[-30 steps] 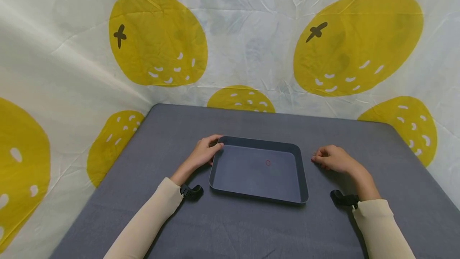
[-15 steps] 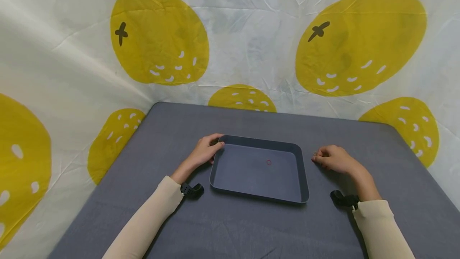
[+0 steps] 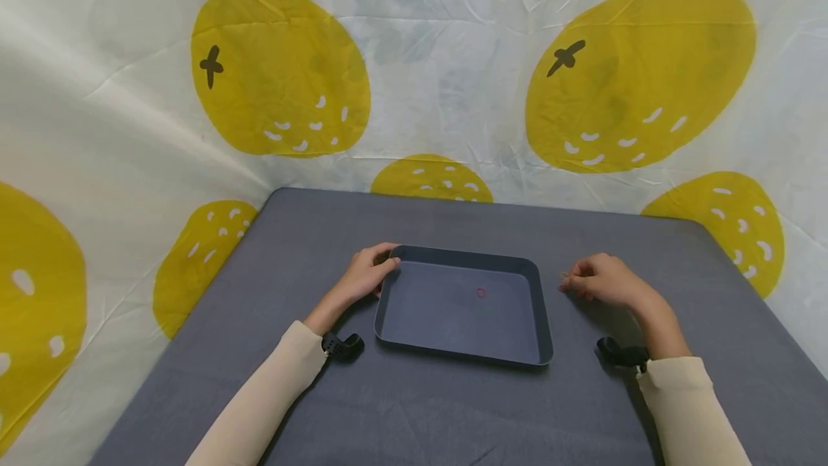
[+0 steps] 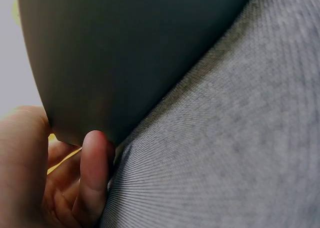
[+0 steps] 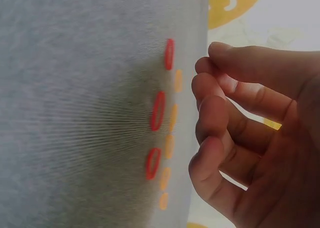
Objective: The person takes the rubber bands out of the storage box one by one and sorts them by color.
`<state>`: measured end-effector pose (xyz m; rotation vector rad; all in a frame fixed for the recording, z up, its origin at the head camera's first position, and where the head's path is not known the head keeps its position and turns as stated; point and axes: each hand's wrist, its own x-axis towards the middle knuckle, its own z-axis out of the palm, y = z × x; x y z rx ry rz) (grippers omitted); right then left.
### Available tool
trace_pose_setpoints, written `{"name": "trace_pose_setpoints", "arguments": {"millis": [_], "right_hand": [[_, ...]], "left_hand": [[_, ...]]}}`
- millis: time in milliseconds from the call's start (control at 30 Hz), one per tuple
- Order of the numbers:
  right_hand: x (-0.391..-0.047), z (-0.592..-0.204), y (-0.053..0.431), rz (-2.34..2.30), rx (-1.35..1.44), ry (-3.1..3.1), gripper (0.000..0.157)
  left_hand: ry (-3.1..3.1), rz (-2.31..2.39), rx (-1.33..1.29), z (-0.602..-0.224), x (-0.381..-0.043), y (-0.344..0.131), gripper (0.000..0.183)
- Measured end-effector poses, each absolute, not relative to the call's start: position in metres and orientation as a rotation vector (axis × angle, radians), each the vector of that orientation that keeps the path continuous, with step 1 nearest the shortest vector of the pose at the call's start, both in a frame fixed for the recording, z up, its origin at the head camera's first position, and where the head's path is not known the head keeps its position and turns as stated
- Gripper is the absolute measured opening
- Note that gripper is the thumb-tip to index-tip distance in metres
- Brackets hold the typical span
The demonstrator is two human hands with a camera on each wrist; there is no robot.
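My left hand grips the far left corner of a dark grey rectangular tray, thumb over the rim and fingers against the outer wall. The left wrist view shows the fingers at that wall. One small red ring lies in the tray. Off the tray's right side, my right hand hovers low over the table, fingers loosely bent and thumb tip near the index tip; nothing shows between them. Beside it in the right wrist view are red rings and several orange rings on the cloth, mostly hidden by the hand in the head view.
A grey cloth covers the table. Behind and to the left hangs a white curtain with large yellow fruit prints, close against the table's back edge. Black wrist straps sit near both cuffs.
My right hand has lifted slightly, and its fingertips have shifted a little. The left hand stays on the tray corner, and the red ring in the tray has not moved.
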<state>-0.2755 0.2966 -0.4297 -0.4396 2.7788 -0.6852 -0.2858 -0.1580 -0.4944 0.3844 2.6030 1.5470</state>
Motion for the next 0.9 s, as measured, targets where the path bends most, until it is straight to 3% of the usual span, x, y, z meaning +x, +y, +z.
{"name": "trace_pose_setpoints", "arguments": {"millis": [400,900], "right_hand": [[-0.266,-0.401,0.280,-0.783,-0.489,2.778,0.019],[-0.278,-0.380,0.204,-0.868,-0.730,2.768,0.010]], "left_hand": [[2.618,1.529,0.384,-0.494,-0.285,-0.157,0.034],[2.632,1.534,0.386,-0.500,-0.284,-0.158,0.039]]}}
